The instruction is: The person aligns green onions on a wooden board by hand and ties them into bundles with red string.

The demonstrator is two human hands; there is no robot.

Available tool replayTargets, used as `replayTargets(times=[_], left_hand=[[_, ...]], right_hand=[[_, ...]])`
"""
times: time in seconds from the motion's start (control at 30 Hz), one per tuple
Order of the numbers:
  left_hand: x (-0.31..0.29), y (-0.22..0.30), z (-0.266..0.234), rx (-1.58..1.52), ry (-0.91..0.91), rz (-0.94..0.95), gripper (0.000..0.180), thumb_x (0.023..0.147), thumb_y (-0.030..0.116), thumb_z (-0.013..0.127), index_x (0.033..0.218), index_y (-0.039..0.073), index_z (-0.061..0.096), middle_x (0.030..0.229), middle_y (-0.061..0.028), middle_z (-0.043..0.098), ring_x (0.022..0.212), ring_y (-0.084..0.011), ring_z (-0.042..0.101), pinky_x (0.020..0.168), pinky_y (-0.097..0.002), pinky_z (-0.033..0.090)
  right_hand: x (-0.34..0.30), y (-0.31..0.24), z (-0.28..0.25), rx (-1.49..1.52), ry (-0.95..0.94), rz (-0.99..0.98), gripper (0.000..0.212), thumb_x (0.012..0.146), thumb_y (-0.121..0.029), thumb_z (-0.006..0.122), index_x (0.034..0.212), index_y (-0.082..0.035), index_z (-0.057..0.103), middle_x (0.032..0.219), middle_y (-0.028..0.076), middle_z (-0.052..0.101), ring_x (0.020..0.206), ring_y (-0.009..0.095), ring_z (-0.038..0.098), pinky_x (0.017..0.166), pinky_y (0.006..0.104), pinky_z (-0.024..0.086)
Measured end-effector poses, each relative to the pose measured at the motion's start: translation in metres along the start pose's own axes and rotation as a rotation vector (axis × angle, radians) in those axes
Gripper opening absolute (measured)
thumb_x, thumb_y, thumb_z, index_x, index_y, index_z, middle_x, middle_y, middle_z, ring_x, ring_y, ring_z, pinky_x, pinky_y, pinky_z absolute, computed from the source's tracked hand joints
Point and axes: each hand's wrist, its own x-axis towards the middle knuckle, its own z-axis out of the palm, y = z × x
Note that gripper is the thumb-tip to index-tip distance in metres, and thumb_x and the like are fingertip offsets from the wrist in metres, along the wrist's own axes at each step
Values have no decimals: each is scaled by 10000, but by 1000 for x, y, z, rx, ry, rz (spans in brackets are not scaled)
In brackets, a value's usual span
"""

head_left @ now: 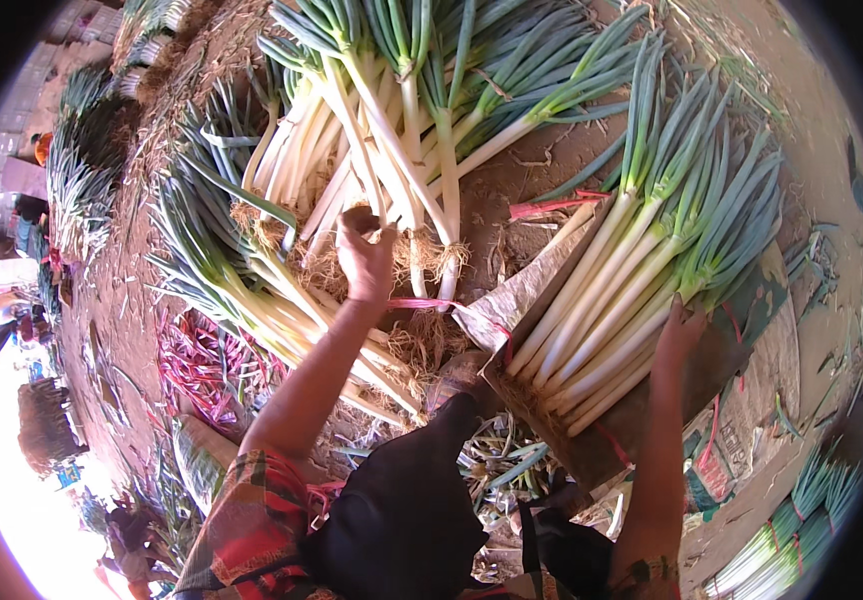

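Note:
Long white-stemmed leeks [592,300] with green tops lie side by side in a shallow wooden tray [587,455] at my right. My right hand [680,335] lies against the near side of this row, where white turns to green, with its fingers stretched out. Farther left, a large heap of leeks [297,150] lies on the ground, roots toward me. My left hand [367,262] is at the root ends of this heap, its fingers curled around the lower end of one stalk. Part of that grip is hidden. Tangled roots [422,255] hang beside it.
More leeks [252,290] lie at the left, near a pile of red-pink ties [207,365]. A pale sheet [502,300] lies against the tray's left side. Tied leek bundles [777,550] lie at lower right; other stacks [87,170] stand far left.

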Motion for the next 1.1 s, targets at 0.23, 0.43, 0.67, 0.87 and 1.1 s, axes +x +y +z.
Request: replayTargets(times=[0.23,0.43,0.67,0.87,1.1], left_hand=[[35,-21,5,69,-433,-571,415,842,358,629,1102,42,561,1004,-90,608,850,-170,583,799,-308,483],[31,-48,12,-237,-403,-617,446,896,342,519,1218,34,529,1276,-142,513,1196,-272,443,1042,-390,275],[-28,-43,11,238,-499,288,258,801,19,619,1048,92,601,879,-68,556,644,-130,556,489,-218,489],[-100,-35,47,749,-860,184,486,806,114,562,1279,58,467,1210,-122,487,1122,-291,480,857,-417,462],[-83,50,5,245,-944,67,607,815,244,651,1277,-38,377,1281,-264,437,1031,-323,572,813,-405,513]], right_hand=[[-121,-205,100,203,-546,-444,305,889,-298,571,1067,-50,568,1000,143,636,774,212,630,691,368,536],[-126,-275,174,484,-1116,-106,706,796,-602,562,1202,-27,511,1181,196,549,1081,283,544,926,351,430],[-122,-280,136,437,-1336,-44,913,668,-608,692,1326,-53,389,1302,174,471,1228,275,420,1045,393,319],[-155,-264,125,82,-1159,-308,895,654,-565,732,1280,-32,377,1122,195,580,1014,284,593,913,395,466],[-132,-262,100,285,-990,86,637,742,-320,723,1213,11,451,1069,191,604,970,324,612,798,415,526]])
